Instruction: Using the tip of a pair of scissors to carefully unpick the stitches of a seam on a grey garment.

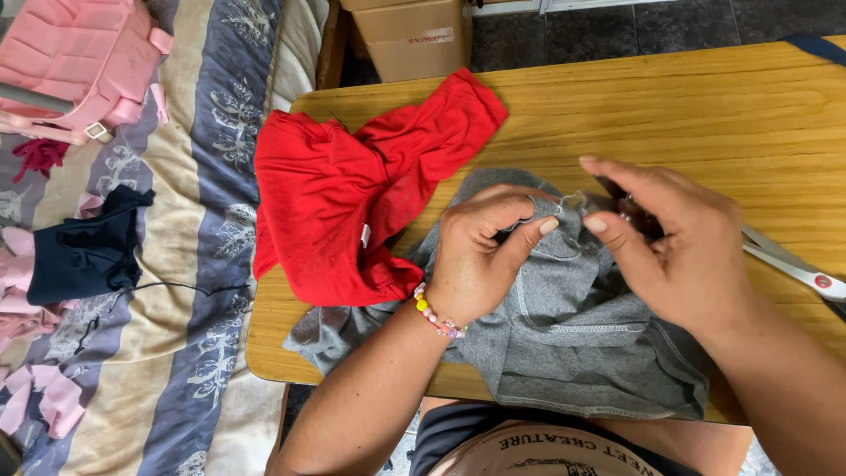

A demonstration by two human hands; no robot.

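Grey cloth (564, 326) lay bunched on the near edge of the worktop (705, 115), partly over my lap, with a red shirt (344, 211) crumpled just beside it on the left and overlapping its corner. My left hand (480, 256) had its grip closed, thumb against forefinger, pinching a fold at the top of the grey cloth. My right hand (674, 251) met it from the other side, fingers curled over the same seam; something dark sat inside that grip, but I could not tell what it was. Scissors (793, 264) rested on the worktop, half hidden behind the right wrist. A frayed thread end showed between the two thumbs. In my judgement the work went best with the seam kept taut between both pinches, the fingertips close together, and the loose bulk left resting flat so that it did not drag. A bed (176, 308) with a striped cover stood well to the left.
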